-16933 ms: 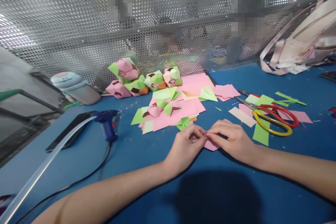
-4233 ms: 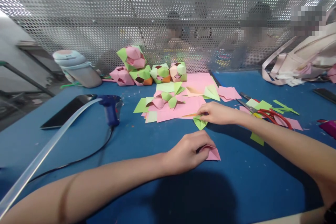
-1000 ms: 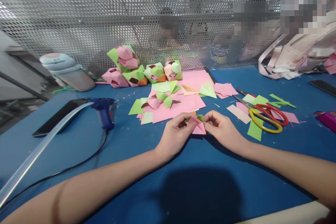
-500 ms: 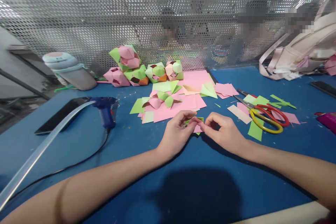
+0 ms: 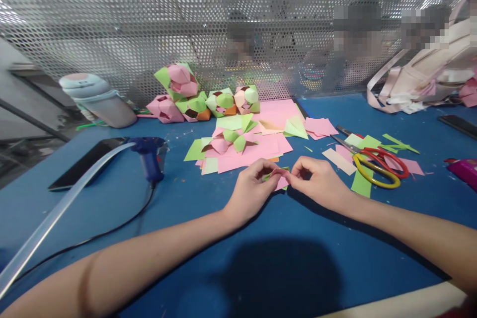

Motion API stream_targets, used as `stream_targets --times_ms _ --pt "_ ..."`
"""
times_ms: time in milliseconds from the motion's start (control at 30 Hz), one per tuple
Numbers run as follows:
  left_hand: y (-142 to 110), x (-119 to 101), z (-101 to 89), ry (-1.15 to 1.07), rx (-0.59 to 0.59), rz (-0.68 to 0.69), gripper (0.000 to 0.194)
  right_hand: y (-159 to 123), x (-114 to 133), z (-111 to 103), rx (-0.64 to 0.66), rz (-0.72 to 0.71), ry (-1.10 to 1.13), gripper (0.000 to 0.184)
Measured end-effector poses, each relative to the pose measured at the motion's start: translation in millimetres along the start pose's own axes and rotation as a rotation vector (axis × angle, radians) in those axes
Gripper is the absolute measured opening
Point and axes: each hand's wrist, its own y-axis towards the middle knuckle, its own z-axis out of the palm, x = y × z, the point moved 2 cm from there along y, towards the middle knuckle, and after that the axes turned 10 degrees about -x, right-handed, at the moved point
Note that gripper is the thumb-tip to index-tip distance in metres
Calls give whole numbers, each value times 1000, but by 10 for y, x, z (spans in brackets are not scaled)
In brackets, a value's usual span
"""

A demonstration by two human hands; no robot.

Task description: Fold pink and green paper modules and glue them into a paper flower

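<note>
Between my two hands is a small folded paper piece [image 5: 282,182], pink with green edges, just above the blue table. My left hand [image 5: 253,186] pinches its left side between thumb and fingers. On the right side, the thumb and forefinger of my right hand [image 5: 316,181] close on the paper's edge. My fingers cover part of the folds. Just beyond my left hand lie pink and green paper sheets [image 5: 274,146] with a partly joined pink and green paper shape [image 5: 231,141] on top.
Several folded paper balls [image 5: 221,103] stand by the perforated metal screen [image 5: 167,25]. A blue glue gun [image 5: 149,159] with a long glue stick, a phone [image 5: 85,164] and a bottle [image 5: 102,102] are left. Scissors [image 5: 376,171] lie among scraps at right, a bag [image 5: 428,74] behind.
Both hands stay nearly in place, still pinching the folded paper. The paper has tilted slightly between the fingers, and the view has shifted a little.
</note>
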Motion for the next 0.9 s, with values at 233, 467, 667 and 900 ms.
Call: stream_targets --times_ms 233,467,667,900 --pt "14 23 -5 12 -19 -24 8 -24 13 22 -25 -29 26 13" --pt "-11 37 35 -43 -6 -58 8 -40 21 102 -4 -37 54 6" --pt "-19 18 68 -33 71 -137 8 -35 40 74 -14 -336 -68 13" --pt "-32 33 50 6 28 -162 10 -42 34 75 -43 -290 -93 8"
